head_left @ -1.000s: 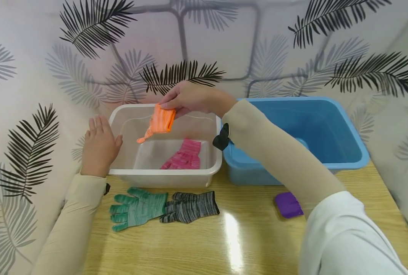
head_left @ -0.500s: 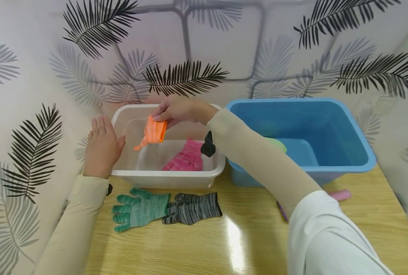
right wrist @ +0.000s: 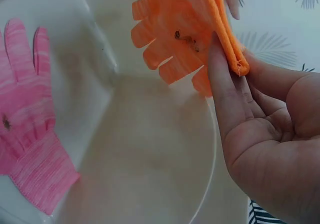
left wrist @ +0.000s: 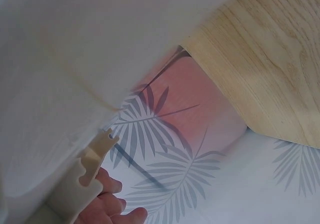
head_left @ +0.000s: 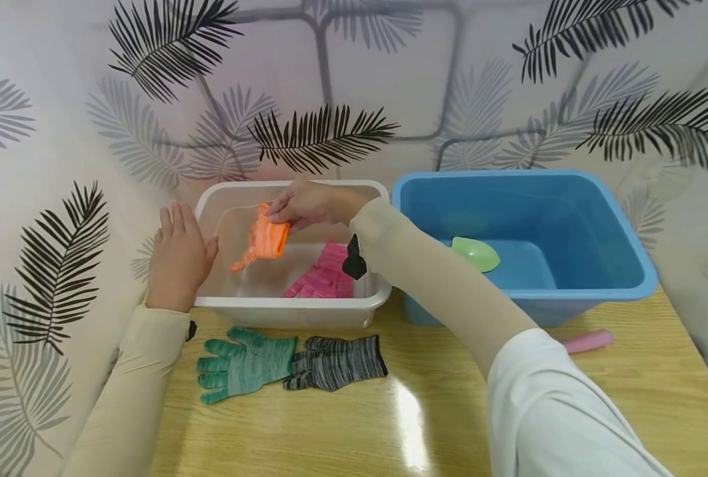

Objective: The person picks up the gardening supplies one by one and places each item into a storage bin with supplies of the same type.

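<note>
Lying at the left rim of the white tub (head_left: 282,302), the left hand (head_left: 181,258) has straight fingers and holds nothing, with a green glove (head_left: 246,363) on the table (head_left: 270,437) to its near right. Pinched at its cuff by the right hand (head_left: 312,202), the orange glove (head_left: 267,237) hangs lower over the tub than a second ago, left of the pink glove (head_left: 328,273), so it appears well inside but unreleased; nearer lies a grey glove (head_left: 337,363). Farther right, the right sleeve (head_left: 437,271) has shifted left, uncovering the green scoop (head_left: 476,254) in the blue tub (head_left: 598,293).
</note>
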`<action>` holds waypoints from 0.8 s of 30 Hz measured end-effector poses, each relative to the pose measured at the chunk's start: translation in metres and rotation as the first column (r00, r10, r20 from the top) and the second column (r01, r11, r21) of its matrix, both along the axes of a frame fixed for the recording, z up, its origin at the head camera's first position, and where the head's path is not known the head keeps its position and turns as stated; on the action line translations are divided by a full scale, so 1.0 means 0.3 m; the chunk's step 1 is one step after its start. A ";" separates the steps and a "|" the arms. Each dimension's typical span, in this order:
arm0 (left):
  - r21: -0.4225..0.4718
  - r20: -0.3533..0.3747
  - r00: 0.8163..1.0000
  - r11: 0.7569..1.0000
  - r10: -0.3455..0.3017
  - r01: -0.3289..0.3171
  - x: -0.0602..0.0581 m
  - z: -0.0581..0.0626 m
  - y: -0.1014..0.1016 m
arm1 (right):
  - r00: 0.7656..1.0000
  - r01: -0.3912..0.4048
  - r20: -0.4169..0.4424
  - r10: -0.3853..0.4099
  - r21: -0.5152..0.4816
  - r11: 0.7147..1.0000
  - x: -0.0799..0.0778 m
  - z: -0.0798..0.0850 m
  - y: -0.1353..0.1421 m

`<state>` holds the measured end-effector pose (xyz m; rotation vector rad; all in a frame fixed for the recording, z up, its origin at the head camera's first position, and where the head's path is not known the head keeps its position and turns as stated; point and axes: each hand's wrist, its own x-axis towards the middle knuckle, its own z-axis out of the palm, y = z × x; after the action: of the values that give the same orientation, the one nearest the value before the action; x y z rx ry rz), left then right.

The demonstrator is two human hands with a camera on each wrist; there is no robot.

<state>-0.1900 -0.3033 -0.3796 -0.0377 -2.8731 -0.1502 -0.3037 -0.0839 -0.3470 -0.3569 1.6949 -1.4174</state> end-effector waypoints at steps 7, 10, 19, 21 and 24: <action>0.008 0.003 1.000 1.000 0.009 -0.009 -0.002 0.001 -0.001 | 0.999 -0.051 0.009 0.051 0.053 0.997 -0.005 -0.050 -0.012; 0.011 0.016 1.000 1.000 0.013 -0.013 -0.002 0.003 0.001 | 0.998 -0.056 0.002 0.056 0.086 0.995 -0.006 -0.066 -0.013; 0.008 0.036 0.999 1.000 0.020 -0.020 -0.005 0.003 -0.003 | 0.998 -0.066 0.020 0.064 0.113 0.991 -0.010 -0.090 -0.009; 0.009 0.043 0.999 1.000 0.022 -0.022 -0.007 0.000 -0.005 | 0.998 -0.068 0.018 0.066 0.130 0.989 -0.009 -0.092 -0.007; 0.013 0.053 0.998 1.000 0.023 -0.024 -0.006 0.000 -0.005 | 0.998 -0.062 0.000 0.063 0.165 0.984 -0.009 -0.097 -0.004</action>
<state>-0.1918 -0.3047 -0.3795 0.0022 -2.9239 -0.1682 -0.3065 -0.0850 -0.3760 -0.3190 1.7754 -1.2223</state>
